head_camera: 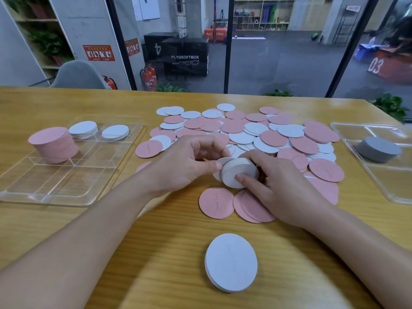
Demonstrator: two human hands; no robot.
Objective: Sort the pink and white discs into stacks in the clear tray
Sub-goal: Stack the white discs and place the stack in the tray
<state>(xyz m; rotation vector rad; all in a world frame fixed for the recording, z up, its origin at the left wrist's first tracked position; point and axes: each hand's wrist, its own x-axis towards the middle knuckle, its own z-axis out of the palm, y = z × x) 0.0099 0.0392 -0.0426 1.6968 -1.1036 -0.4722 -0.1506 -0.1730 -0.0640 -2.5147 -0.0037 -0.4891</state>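
A small stack of white discs (236, 172) is held tilted just above the table's middle. My right hand (281, 186) grips it with the thumb on its face, and my left hand (187, 163) pinches its left edge. Behind the hands spreads a loose heap of pink and white discs (256, 130). The clear tray (66, 188) at the left holds a tall pink stack (54, 144) and two low white stacks (83, 129) (115, 132). Pink discs (216, 202) lie under my right wrist, and a white stack (231, 262) lies near the front edge.
A second clear tray (392, 175) at the right edge holds a grey disc stack (378, 149). The wooden table (66, 230) is bare at the front left. A glass wall and a grey chair (78, 74) stand beyond the far edge.
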